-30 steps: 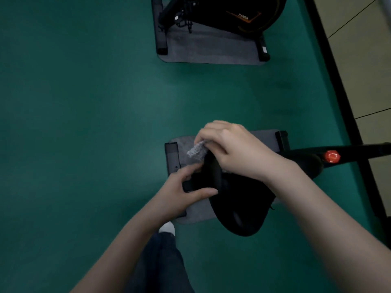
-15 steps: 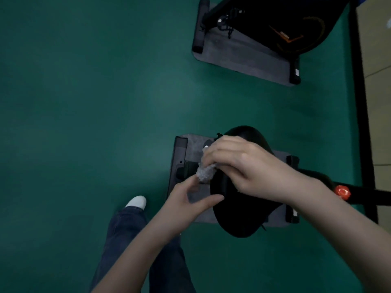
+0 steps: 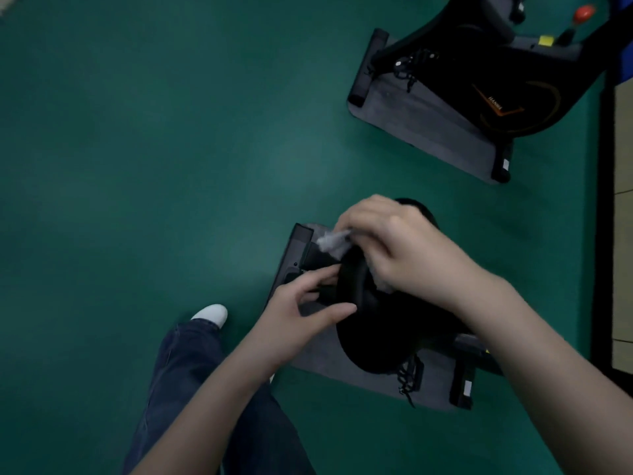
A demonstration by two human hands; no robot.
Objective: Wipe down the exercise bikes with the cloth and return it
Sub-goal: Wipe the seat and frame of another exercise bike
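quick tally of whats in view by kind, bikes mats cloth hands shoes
bikes: 2 (near bike, far bike)
grey mats: 2 (near mat, far mat)
cloth: 1
hands: 2 (left hand, right hand)
white shoe: 1
total: 8

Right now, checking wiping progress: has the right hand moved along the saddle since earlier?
No: the right hand still holds the cloth on the same edge of the saddle, beside the base bar; only the view shifted.
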